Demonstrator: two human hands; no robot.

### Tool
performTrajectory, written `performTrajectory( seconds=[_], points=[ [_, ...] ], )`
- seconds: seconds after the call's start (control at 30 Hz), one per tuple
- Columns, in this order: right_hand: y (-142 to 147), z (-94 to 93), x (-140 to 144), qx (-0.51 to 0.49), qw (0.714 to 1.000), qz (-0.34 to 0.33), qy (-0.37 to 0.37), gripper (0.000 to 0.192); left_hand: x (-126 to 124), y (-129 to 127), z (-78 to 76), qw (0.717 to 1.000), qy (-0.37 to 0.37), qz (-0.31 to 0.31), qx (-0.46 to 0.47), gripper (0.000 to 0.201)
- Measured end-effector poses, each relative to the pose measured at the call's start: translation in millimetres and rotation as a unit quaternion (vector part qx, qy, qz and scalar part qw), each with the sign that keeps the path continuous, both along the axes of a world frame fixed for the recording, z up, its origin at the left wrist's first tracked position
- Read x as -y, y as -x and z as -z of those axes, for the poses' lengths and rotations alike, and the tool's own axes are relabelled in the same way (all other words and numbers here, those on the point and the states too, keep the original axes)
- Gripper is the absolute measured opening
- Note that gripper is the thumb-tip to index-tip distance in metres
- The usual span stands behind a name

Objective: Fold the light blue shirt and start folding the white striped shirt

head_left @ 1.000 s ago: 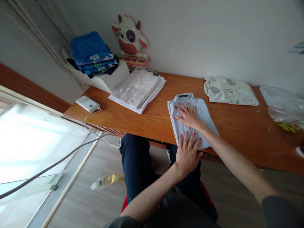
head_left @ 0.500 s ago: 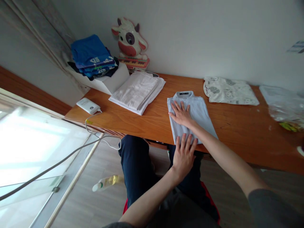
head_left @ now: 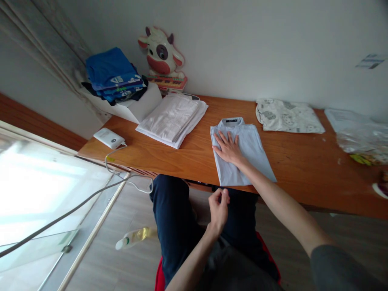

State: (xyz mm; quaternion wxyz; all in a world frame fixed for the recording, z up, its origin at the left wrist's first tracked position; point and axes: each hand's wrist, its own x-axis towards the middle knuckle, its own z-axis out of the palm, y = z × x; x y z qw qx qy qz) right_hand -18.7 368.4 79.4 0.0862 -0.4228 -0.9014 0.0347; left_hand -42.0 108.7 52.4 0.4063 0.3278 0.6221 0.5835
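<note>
Shirt (head_left: 242,155): pale blue, folded, collar up | right hand (head_left: 228,148) spread flat on it

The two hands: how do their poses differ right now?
The right hand lies flat, fingers spread, pressing the folded light blue shirt on the wooden table. The left hand is off the table, below its front edge, fingers curled loosely, touching nothing. Both are bare and hold nothing.
</note>
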Motion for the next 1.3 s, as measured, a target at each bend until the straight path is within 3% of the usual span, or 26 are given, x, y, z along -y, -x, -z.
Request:
performTrajectory(
  seconds=[0.07, 0.13, 0.33, 0.53, 0.77, 1.13, 1.2, 1.3],
  points=[
    [-2.4, -0.6, 9.7, 0.0, 1.0, -0.001, 0.002, 0.077, -3.3, -0.5, 6.7, 0.995, 0.051, 0.004, 0.085, 0.064],
    [-6.0, -1.8, 21.5, 0.001, 1.0, -0.004, 0.005, 0.077, -7.2, -1.0, 10.6, 0.991, 0.071, 0.014, 0.113, 0.07],
    [-3.9, -10.5, 40.3, 0.014, 1.0, -0.01, 0.002, 0.076, -5.2, -1.0, 11.4, 0.998, 0.055, 0.015, 0.024, 0.071],
    [23.5, -5.7, 21.1, -0.004, 0.999, -0.045, 0.017, 0.071, 2.1, 4.5, 8.4, 0.998, 0.06, 0.02, 0.02, 0.069],
    [44.1, 2.5, -4.7, -0.041, 0.999, -0.016, 0.02, 0.07, 2.3, 12.9, 16.3, 0.992, 0.082, 0.003, 0.094, 0.073],
    [46.9, 0.7, -5.2, -0.053, 0.998, -0.011, 0.011, 0.071, -5.6, 6.7, 22.8, 0.99, 0.057, -0.061, 0.111, 0.08],
    [47.1, -0.2, -4.4, -0.053, 0.998, -0.009, 0.009, 0.071, -7.3, 4.4, 23.9, 0.99, 0.058, -0.046, 0.123, 0.082],
    [47.1, -2.0, -2.7, -0.057, 0.998, -0.01, 0.007, 0.071, -13.5, -2.9, 20.9, 0.99, 0.057, 0.028, 0.129, 0.082]
  ],
)
